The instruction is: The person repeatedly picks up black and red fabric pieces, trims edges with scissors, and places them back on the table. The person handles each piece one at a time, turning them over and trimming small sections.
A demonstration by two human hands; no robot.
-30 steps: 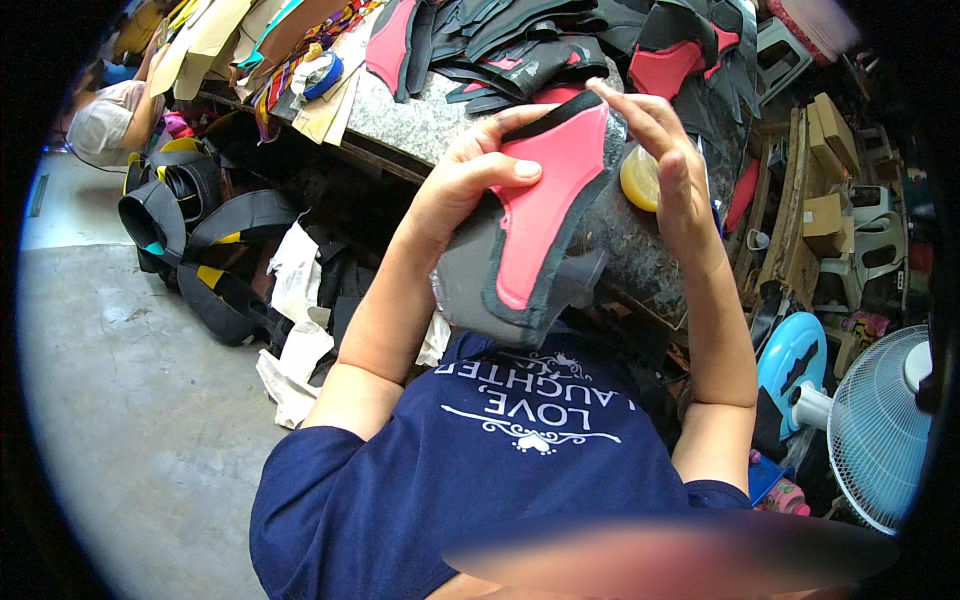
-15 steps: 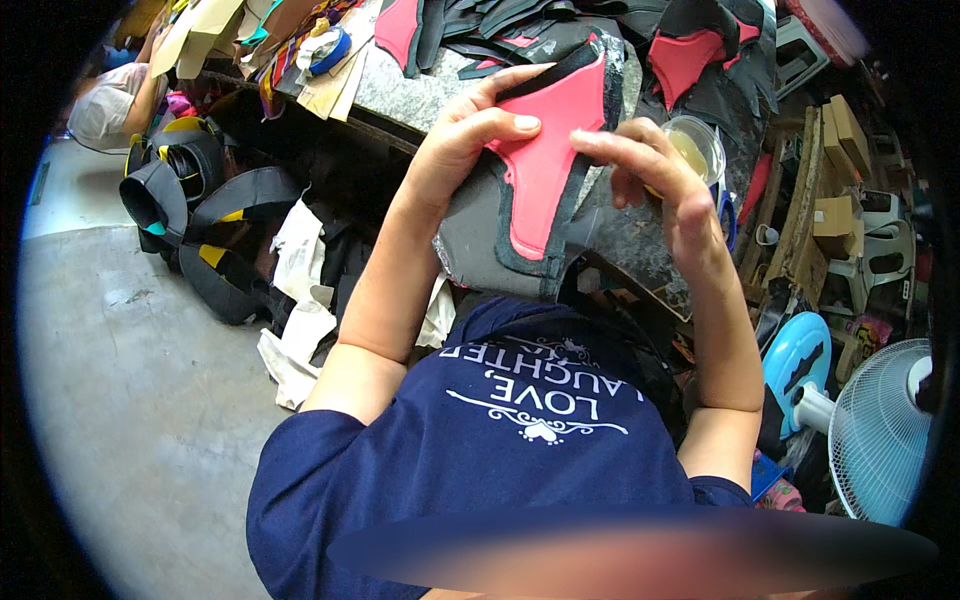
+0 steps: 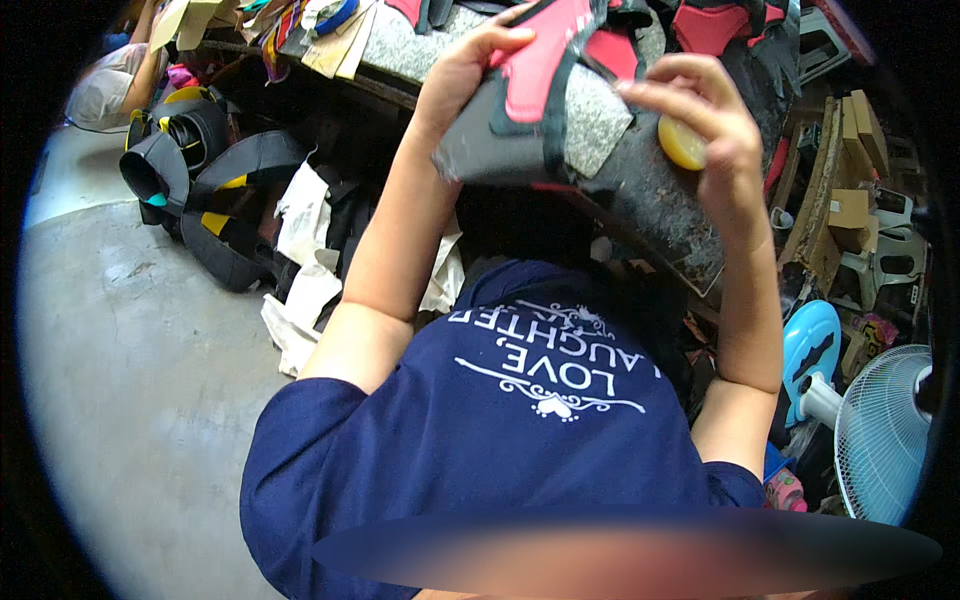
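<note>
My left hand (image 3: 470, 75) grips a pink panel with black edging (image 3: 535, 85), its thumb on top of the pink face. A dark grey sheet (image 3: 480, 140) hangs with it toward me, tilted. To the right, my right hand (image 3: 715, 125) hovers with fingers bent but apart, the forefinger tip close to the panel's dark edge. Blur hides whether that tip touches it. Just under those fingers is a round tub of yellow stuff (image 3: 682, 145), partly covered by the hand. A second pink piece (image 3: 612, 52) shows behind the held panel.
More pink and black pieces (image 3: 710, 25) lie on the worktable (image 3: 650, 205). Black and yellow curved pieces (image 3: 240, 190) and white cloth scraps (image 3: 305, 230) are at left. A fan (image 3: 885, 430) and stacked plastic stools (image 3: 890, 255) stand at right. Another person (image 3: 110, 95) sits far left.
The held panel has moved up and away from me with my left hand. My right hand has moved up and slightly right, and now covers part of the yellow tub.
</note>
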